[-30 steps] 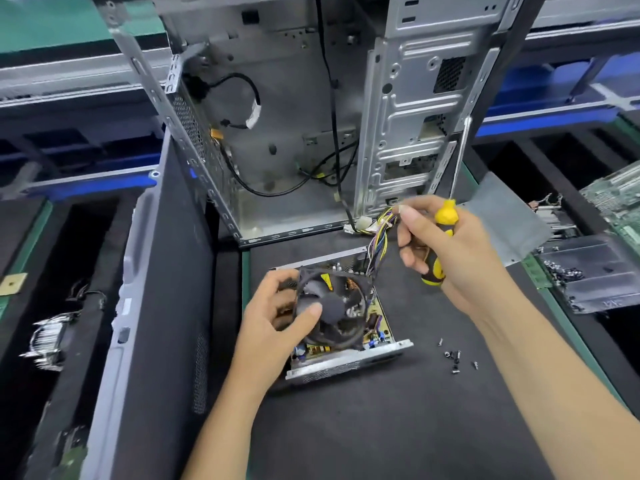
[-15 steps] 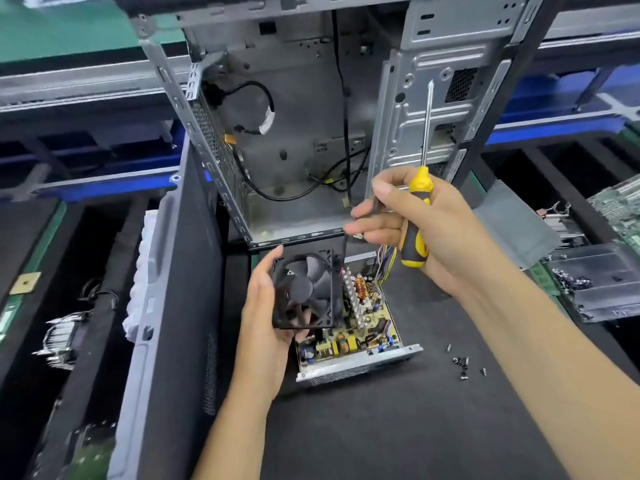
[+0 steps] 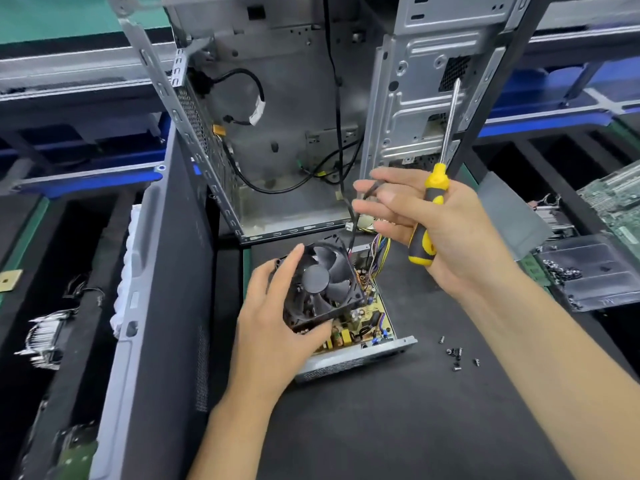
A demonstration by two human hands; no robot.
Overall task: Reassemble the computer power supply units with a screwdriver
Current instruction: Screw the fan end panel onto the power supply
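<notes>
An open power supply unit (image 3: 360, 358) lies on the black mat, its yellow circuit board exposed. My left hand (image 3: 273, 327) grips a black square fan (image 3: 322, 282) and holds it tilted over the board. My right hand (image 3: 440, 226) is raised above the unit. It holds a yellow-and-black screwdriver (image 3: 427, 216) with the shaft pointing up, and its fingertips pinch the fan's thin black cable (image 3: 360, 206). A bundle of coloured wires (image 3: 379, 251) leaves the unit's far end.
An empty computer case (image 3: 277, 116) stands open just behind the unit. A dark side panel (image 3: 162, 306) stands along the left. Several loose screws (image 3: 455, 355) lie on the mat to the right. A tray of parts (image 3: 595, 271) and circuit boards (image 3: 616, 199) sit at far right.
My left hand lifted the fan off the board and tilted it up. My right hand rose with the screwdriver and drew the fan cable upward.
</notes>
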